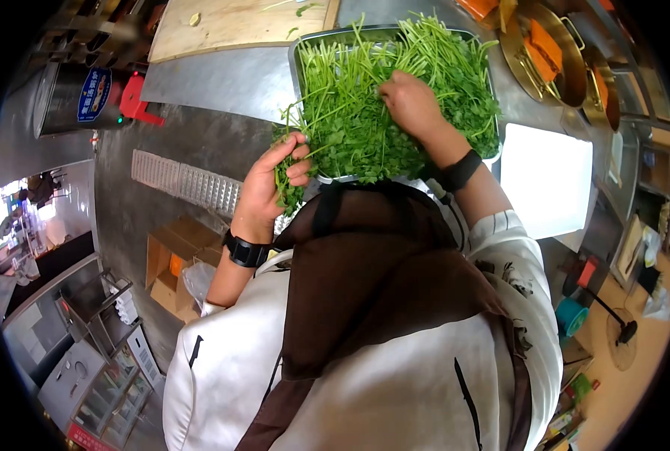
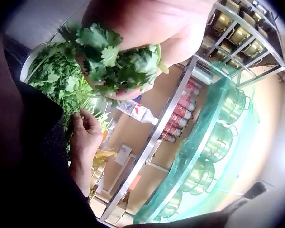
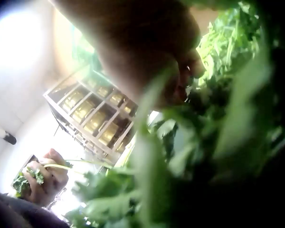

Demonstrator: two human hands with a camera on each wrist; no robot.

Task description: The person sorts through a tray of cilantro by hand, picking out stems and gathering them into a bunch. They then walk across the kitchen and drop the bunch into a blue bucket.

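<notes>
A metal tray (image 1: 297,75) holds a thick heap of cilantro (image 1: 350,113), its pale stems toward the far side and its leaves nearer the body. By the tray's near left corner, my left hand (image 1: 269,177) grips a small bunch of cilantro (image 2: 118,59), leaves spilling out past the curled fingers. My right hand (image 1: 414,105) is over the middle of the heap, fingers curled and pinching cilantro stems there. In the right wrist view, blurred leaves hide much of that hand's fingertips.
A wooden cutting board (image 1: 237,30) lies beyond the tray on the left, with green scraps on it. A white rectangular board or lid (image 1: 547,180) sits right of the tray. Brass-coloured pans (image 1: 568,60) stand at the back right. An open cardboard box (image 1: 171,255) is on the floor.
</notes>
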